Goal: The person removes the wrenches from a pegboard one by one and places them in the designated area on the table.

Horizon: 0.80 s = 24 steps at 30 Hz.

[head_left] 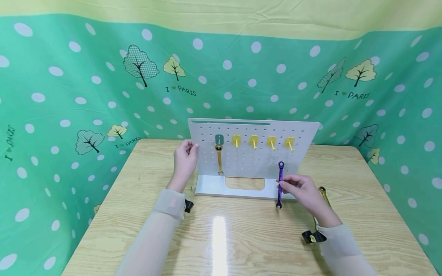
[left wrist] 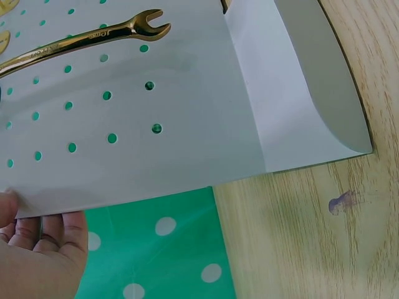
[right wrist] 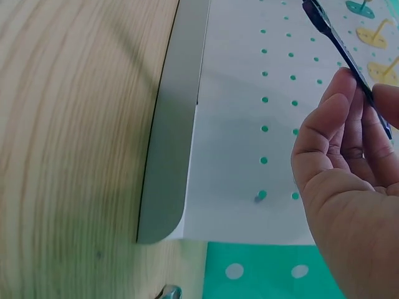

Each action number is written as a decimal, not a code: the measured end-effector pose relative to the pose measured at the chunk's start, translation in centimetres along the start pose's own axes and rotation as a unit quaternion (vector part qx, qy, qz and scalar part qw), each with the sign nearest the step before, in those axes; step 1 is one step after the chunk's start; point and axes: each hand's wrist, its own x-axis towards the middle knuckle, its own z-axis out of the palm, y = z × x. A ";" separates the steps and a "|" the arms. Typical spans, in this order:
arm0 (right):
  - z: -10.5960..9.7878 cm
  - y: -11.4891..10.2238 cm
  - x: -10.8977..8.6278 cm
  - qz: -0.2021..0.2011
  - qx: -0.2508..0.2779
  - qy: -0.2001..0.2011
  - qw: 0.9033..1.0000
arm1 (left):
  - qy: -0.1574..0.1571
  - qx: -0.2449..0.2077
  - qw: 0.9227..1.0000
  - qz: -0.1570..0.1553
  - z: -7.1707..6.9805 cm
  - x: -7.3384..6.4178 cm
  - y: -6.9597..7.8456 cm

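Observation:
A white pegboard (head_left: pixel 207 128) stands upright on its base plate. My left hand (head_left: pixel 184 165) grips its left edge, thumb in front and fingers behind in the left wrist view. Between thumb and fingers, my right hand (head_left: pixel 305 193) pinches a purple combination wrench (head_left: pixel 281 174). That wrench is held nearly upright, ring end up, in front of the board's lower right. A gold combination wrench (head_left: pixel 219 159) hangs by its ring end from the green hook (head_left: pixel 219 138); its open end also shows in the left wrist view (left wrist: pixel 87 40).
Several yellow hooks (head_left: pixel 253 141) run in a row to the right of the green one, nothing hanging on them. Another gold wrench (head_left: pixel 323 191) lies on the wooden table (head_left: pixel 255 234), partly hidden by my right forearm. A green dotted curtain (head_left: pixel 241 73) surrounds the table's back and sides.

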 end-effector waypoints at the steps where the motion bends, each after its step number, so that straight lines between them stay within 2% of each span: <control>1: -0.1 0.1 -0.1 0.000 -0.001 0.003 1.000 | 0.001 0.000 1.000 0.001 0.0 0.0 0.0; 16: -2.1 0.9 -1.7 0.027 -0.008 0.028 0.999 | -0.008 -0.002 1.000 -0.003 0.0 0.0 -0.1; 24: -2.9 1.4 -2.2 0.012 -0.027 0.032 0.999 | -0.006 0.002 1.000 0.000 -0.1 0.0 0.0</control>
